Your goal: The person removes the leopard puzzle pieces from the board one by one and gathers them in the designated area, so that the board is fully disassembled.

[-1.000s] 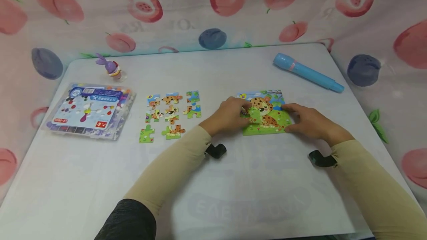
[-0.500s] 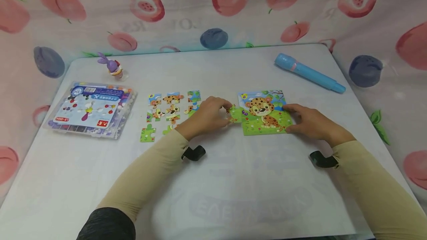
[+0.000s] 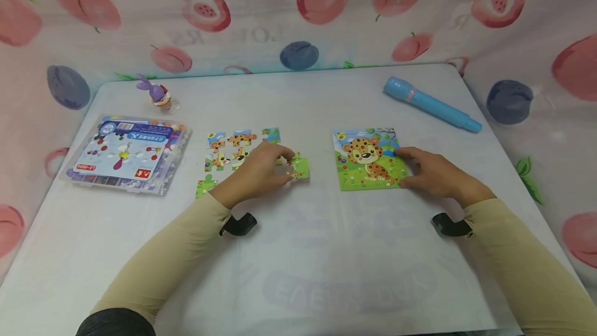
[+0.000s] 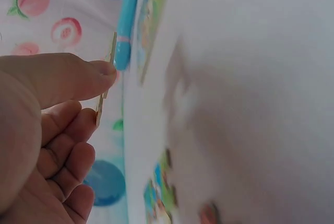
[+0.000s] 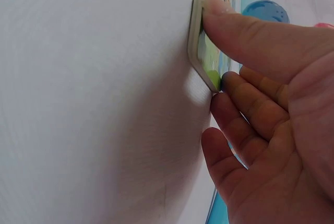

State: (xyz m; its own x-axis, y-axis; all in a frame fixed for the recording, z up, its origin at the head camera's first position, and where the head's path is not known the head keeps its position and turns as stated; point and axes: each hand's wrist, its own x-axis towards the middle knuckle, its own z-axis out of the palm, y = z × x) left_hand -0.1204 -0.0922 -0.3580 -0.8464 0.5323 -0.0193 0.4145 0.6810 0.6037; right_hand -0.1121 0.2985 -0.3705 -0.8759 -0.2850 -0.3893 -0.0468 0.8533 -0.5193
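Note:
Between thumb and fingers, my left hand [image 3: 261,170] pinches a green jigsaw puzzle piece [image 3: 300,166]. The left wrist view shows that piece [image 4: 107,72] edge-on, raised above the table. Under and behind this hand lie several loose puzzle pieces [image 3: 241,138] with bits of a leopard picture; the hand hides some of them. To the right, a square leopard picture board [image 3: 368,162] lies flat. My right hand [image 3: 431,172] holds its right edge, and the right wrist view shows the thumb on the board's rim [image 5: 195,41] with fingertips at its corner.
A clear plastic box [image 3: 126,154] with a molecule-pattern label sits at the left of the white table [image 3: 326,263]. Behind it stands a small purple-eared figurine [image 3: 156,93]. A blue, pen-shaped tube [image 3: 431,103] lies at the back right, before a fruit-print curtain [image 3: 261,9].
My left hand has moved left with the green puzzle piece, from over the picture board to beside the loose pieces, uncovering the board. My right hand has stayed at the board's edge.

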